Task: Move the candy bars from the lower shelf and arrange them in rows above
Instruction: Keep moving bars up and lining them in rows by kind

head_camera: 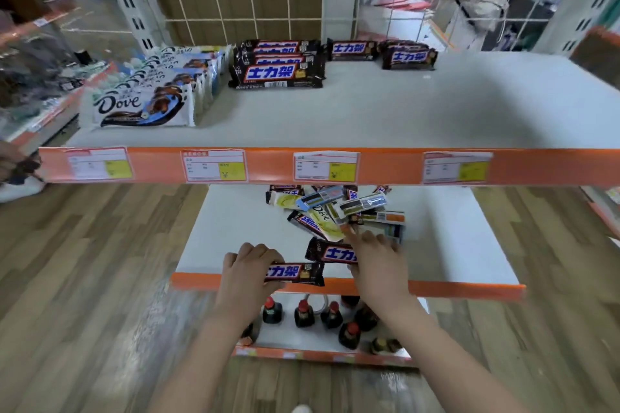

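Reaching hand: the right hand (375, 256) lay flat, fingers straight, on a dark bar (330, 251) just ahead.
Holding hand: the left hand (250, 266) gripped another bar (297, 273), long axis left-right.
Pile (339, 211): farther back on the lower shelf (463, 245).
Destination: upper shelf (436, 111), above.

Glossy plastic wrappers cover the candy bars (275, 76); the upper shelf (402, 111) looks matt white, its price tags (214, 165) paper, the floor (84, 261) wood-grained.

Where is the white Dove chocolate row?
In the head view, the Dove row sits on the left side of the upper shelf, right beside the dark candy bar stack.
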The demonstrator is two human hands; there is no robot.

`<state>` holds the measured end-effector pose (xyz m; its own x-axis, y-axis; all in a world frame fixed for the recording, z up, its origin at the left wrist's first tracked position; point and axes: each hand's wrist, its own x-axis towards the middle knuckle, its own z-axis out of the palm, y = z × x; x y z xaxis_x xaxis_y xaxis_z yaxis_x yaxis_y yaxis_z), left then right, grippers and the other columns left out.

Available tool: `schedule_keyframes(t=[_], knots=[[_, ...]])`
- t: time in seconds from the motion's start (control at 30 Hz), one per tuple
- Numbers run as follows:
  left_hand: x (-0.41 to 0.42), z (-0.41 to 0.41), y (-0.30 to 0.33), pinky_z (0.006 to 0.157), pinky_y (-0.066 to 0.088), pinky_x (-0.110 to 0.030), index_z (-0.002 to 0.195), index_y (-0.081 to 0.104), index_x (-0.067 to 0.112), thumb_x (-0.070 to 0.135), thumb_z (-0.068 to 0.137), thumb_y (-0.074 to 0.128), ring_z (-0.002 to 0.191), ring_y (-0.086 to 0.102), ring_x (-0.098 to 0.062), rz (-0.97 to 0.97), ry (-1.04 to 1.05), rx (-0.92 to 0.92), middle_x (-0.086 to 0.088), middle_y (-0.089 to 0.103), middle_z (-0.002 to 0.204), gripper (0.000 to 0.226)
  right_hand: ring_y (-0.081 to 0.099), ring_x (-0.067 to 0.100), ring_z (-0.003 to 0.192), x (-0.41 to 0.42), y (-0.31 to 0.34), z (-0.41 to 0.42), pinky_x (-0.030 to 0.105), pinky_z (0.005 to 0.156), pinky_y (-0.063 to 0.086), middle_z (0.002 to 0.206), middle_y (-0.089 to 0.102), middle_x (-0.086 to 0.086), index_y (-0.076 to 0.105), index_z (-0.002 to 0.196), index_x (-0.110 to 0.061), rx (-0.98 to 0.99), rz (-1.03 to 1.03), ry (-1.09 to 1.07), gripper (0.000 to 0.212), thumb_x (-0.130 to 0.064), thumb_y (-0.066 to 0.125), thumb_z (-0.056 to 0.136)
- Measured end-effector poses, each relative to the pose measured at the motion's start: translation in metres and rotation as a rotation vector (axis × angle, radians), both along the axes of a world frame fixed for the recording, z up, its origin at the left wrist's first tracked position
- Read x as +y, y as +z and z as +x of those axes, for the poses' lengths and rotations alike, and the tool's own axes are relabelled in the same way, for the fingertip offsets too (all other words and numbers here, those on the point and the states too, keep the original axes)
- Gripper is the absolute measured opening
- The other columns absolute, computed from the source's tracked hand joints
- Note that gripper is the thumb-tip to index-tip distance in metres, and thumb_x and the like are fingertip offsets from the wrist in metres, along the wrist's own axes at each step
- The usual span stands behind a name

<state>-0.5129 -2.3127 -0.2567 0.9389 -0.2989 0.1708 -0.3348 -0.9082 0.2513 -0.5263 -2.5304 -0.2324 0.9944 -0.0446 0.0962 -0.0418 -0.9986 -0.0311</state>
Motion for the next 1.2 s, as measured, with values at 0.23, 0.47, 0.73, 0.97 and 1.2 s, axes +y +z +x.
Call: schedule_keyframes(t=[0.23,0.47,0.73,0.97,1.2], knots=[[-0.016,-0.041,0.035,0.067,0.024,-0.031,0.089,0.067,0.029,0.036,0.061,0.084,0.086,0.054,-0.02,-0.013,-0.018,0.024,0.01,0.062,0.083,0.033,0.043,0.021,0.125,-0.03,0.04,-0.055,0.037,0.095,0.037,0.137,0.046,-0.002,0.041,0.135,-0.03,0.049,0.077,-0.046,0.047,-0.021,0.053,0.091],[-0.03,-0.074,0.069,0.067,0.029,-0.031,0.091,0.066,0.031,0.038,0.062,0.082,0.087,0.054,-0.018,0.016,-0.035,-0.014,0.012,0.063,0.086,0.034,0.051,0.021,0.114,-0.057,0.073,-0.104,0.034,0.083,0.037,0.122,0.057,-0.004,0.05,0.127,-0.027,-0.017,0.044,-0.08,0.041,-0.015,0.056,0.089],[-0.048,-0.087,0.109,0.063,0.027,-0.028,0.082,0.063,0.034,0.042,0.051,0.086,0.077,0.055,-0.014,0.002,-0.083,-0.132,0.017,0.06,0.078,0.039,0.06,0.021,0.092,-0.081,0.11,-0.141,0.034,0.071,0.042,0.096,0.063,-0.005,0.063,0.1,-0.027,-0.074,0.008,-0.066,0.038,-0.022,0.08,0.067],[-0.05,-0.092,0.146,0.065,0.027,-0.028,0.085,0.063,0.034,0.042,0.05,0.087,0.079,0.055,-0.014,-0.01,-0.099,-0.195,0.018,0.061,0.082,0.043,0.056,0.017,0.051,-0.092,0.134,-0.147,0.028,0.046,0.043,0.06,0.057,-0.007,0.064,0.063,-0.024,-0.224,-0.066,-0.01,0.056,-0.008,0.091,0.017],[-0.04,-0.08,0.185,0.07,0.024,-0.03,0.091,0.065,0.03,0.041,0.058,0.083,0.091,0.051,-0.013,-0.042,-0.076,-0.254,0.013,0.063,0.089,0.039,0.062,0.019,0.058,-0.09,0.171,-0.126,0.029,0.049,0.044,0.066,0.062,-0.007,0.071,0.076,-0.027,-0.384,-0.076,0.041,0.054,-0.02,0.094,0.028]])
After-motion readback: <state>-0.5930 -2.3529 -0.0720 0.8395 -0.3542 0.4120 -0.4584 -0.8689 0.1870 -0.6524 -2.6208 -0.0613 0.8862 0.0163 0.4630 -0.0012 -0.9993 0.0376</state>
